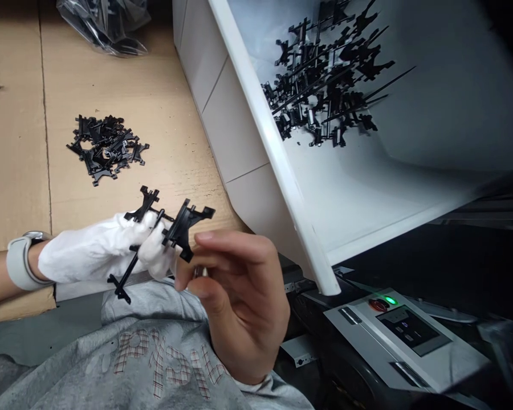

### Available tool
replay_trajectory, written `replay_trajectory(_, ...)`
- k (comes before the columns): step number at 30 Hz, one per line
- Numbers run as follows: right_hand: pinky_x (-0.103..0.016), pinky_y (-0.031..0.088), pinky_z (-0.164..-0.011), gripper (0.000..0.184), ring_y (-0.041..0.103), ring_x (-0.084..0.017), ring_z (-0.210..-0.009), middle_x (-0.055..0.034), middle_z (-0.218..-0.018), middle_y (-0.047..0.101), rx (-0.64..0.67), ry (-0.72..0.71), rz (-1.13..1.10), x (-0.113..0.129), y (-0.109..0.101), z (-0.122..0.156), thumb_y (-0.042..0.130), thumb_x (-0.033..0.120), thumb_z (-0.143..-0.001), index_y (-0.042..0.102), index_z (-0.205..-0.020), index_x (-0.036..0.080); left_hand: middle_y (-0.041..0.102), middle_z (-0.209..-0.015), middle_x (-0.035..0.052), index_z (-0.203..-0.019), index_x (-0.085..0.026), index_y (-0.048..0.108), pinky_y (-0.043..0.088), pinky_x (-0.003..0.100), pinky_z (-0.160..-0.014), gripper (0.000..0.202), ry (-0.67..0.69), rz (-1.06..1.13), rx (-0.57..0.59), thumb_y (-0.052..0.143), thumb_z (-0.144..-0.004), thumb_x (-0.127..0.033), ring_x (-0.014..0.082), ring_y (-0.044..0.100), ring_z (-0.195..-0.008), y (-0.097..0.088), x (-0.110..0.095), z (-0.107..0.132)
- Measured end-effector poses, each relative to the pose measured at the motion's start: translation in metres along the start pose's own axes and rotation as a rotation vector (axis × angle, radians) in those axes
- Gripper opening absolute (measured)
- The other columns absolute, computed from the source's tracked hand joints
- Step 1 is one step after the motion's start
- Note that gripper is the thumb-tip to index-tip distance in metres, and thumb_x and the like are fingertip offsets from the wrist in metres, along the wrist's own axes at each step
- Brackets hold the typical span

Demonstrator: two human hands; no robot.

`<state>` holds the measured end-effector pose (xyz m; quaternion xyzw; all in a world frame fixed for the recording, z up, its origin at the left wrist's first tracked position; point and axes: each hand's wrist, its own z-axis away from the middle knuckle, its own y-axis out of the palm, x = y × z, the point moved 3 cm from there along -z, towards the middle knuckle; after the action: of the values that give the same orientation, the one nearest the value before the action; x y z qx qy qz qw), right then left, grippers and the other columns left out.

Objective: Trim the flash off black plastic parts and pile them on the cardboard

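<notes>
In a white glove, my left hand (149,242) is closed around black plastic parts. One winged bracket (182,228) sticks out on its right side, another bracket (144,204) sits above the fingers, and a thin rod (130,270) with a forked end points down to the left. My bare right hand (243,290) is beside them, its index fingertip close to or touching the right-hand bracket. Its thumb is curled against another finger, with a small shiny spot between them that I cannot make out.
A pile of black brackets (106,145) lies on the cardboard-covered table (17,159). A clear plastic bag (106,28) is behind it. To the right, a white bin (346,188) holds many similar parts (325,85). Below it stands a control box (410,336) with a lit green light.
</notes>
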<state>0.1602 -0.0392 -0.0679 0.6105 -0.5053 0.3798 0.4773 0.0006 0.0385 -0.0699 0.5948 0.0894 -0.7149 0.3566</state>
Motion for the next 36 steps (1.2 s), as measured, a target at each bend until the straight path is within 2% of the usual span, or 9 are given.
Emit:
replay_trajectory(3,-0.031,0.075,-0.081,0.045,0.088,-0.022,-0.099,-0.0059,-0.124,0.080,0.039,0.005,-0.008,-0.0022,0.0020,0.0000,0.069,0.013,-0.107,0.065,-0.147,0.034,0.036,-0.061,-0.0054,-0.067,-0.022,0.047,0.030,0.026,-0.045,0.069,-0.042,0.193,0.053,0.064,-0.098,-0.081,0.0085,0.031,-0.053,0.0018,0.0009,0.0005)
replay_trajectory(6,-0.030,0.075,-0.083,0.040,0.087,-0.020,-0.097,-0.0047,-0.119,0.079,0.015,0.000,-0.012,-0.0035,0.0024,-0.0014,0.070,0.014,-0.107,0.068,-0.143,0.032,0.041,-0.064,-0.0051,-0.065,-0.020,0.045,0.031,0.024,-0.049,0.070,-0.059,0.266,0.042,0.071,-0.096,-0.077,0.0070,0.035,-0.056,0.0019,0.0027,0.0017)
replay_trajectory(11,-0.028,0.074,-0.087,0.042,0.086,-0.018,-0.098,-0.0041,-0.118,0.080,0.001,0.009,-0.044,-0.0034,0.0013,-0.0013,0.072,0.011,-0.105,0.070,-0.143,0.030,0.041,-0.066,-0.0061,-0.074,-0.019,0.060,0.028,0.024,-0.050,0.061,-0.132,0.356,0.063,0.076,-0.094,-0.075,0.0065,0.031,-0.058,0.0037,0.0055,0.0025)
replay_trajectory(14,-0.028,0.075,-0.086,0.041,0.086,-0.018,-0.097,-0.0043,-0.117,0.080,0.006,0.014,-0.042,-0.0029,0.0008,-0.0004,0.071,0.011,-0.106,0.070,-0.143,0.030,0.042,-0.066,-0.0057,-0.074,-0.019,0.062,0.029,0.026,-0.049,0.062,-0.111,0.334,0.049,0.074,-0.094,-0.076,0.0070,0.034,-0.058,0.0029,0.0044,0.0017)
replay_trajectory(18,-0.030,0.075,-0.086,0.041,0.086,-0.019,-0.099,-0.0050,-0.117,0.080,0.017,0.018,-0.033,-0.0030,0.0016,-0.0001,0.069,0.012,-0.107,0.069,-0.144,0.030,0.037,-0.061,-0.0060,-0.066,-0.020,0.051,0.026,0.026,-0.046,0.070,-0.091,0.278,0.044,0.071,-0.094,-0.081,0.0068,0.031,-0.054,0.0022,0.0028,0.0014)
replay_trajectory(22,-0.032,0.075,-0.083,0.040,0.086,-0.020,-0.097,-0.0048,-0.115,0.080,0.007,0.010,-0.041,-0.0046,0.0028,-0.0009,0.072,0.013,-0.106,0.071,-0.142,0.031,0.045,-0.065,-0.0050,-0.069,-0.020,0.056,0.031,0.025,-0.049,0.066,-0.067,0.221,0.028,0.071,-0.096,-0.078,0.0069,0.036,-0.056,0.0027,0.0017,0.0020)
replay_trajectory(26,-0.033,0.074,-0.083,0.041,0.086,-0.021,-0.097,-0.0050,-0.115,0.080,0.000,0.023,-0.073,-0.0066,0.0026,-0.0011,0.073,0.012,-0.105,0.071,-0.140,0.031,0.048,-0.068,-0.0043,-0.069,-0.019,0.056,0.035,0.023,-0.053,0.061,-0.062,0.354,0.059,0.077,-0.097,-0.069,0.0069,0.033,-0.058,0.0049,0.0031,0.0020)
replay_trajectory(30,-0.030,0.073,-0.085,0.042,0.085,-0.020,-0.098,-0.0049,-0.116,0.081,0.003,0.030,-0.106,-0.0051,0.0021,-0.0021,0.075,0.008,-0.102,0.073,-0.139,0.029,0.054,-0.071,-0.0030,-0.074,-0.020,0.064,0.046,0.022,-0.064,0.052,-0.113,0.408,0.065,0.085,-0.093,-0.063,0.0085,0.045,-0.066,0.0039,0.0069,0.0021)
replay_trajectory(36,-0.027,0.072,-0.081,0.034,0.084,-0.017,-0.095,-0.0031,-0.111,0.082,-0.024,0.048,-0.089,0.0000,0.0033,-0.0037,0.074,0.009,-0.105,0.077,-0.132,0.029,0.045,-0.065,-0.0060,-0.074,-0.019,0.067,0.035,0.019,-0.051,0.055,-0.011,0.264,0.058,0.075,-0.099,-0.067,0.0056,0.037,-0.057,0.0025,0.0039,0.0000)
